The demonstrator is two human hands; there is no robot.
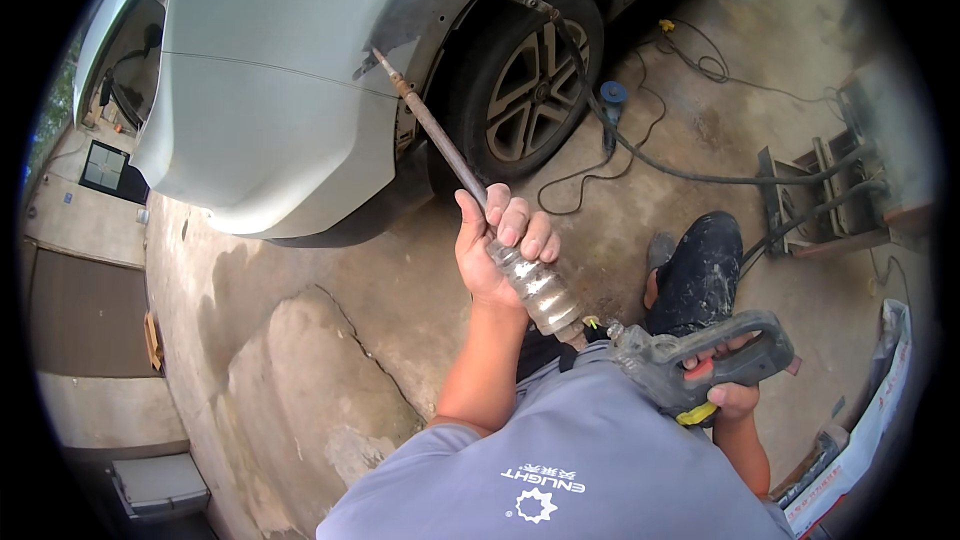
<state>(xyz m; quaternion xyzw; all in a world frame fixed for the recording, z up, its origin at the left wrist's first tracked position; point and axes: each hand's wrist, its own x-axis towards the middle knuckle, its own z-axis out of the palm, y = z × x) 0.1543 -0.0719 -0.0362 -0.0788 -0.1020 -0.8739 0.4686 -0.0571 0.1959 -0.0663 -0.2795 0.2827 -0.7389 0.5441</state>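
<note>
Person's clothing: grey short-sleeved shirt (590, 460), white gear-shaped emblem with white lettering printed on it. Dark trousers (700, 275) flecked with pale spots. Grey shoe (660, 248) on the far foot. Forearms bare, both hands ungloved.

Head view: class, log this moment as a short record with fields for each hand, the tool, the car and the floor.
Left hand: grips the tool's ribbed metal barrel
Right hand: holds the grey handle
Tool: long rod, tip at the bumper seam by the wheel arch
Car: silver body, dark wheel
Floor: cracked concrete, black cables
</note>
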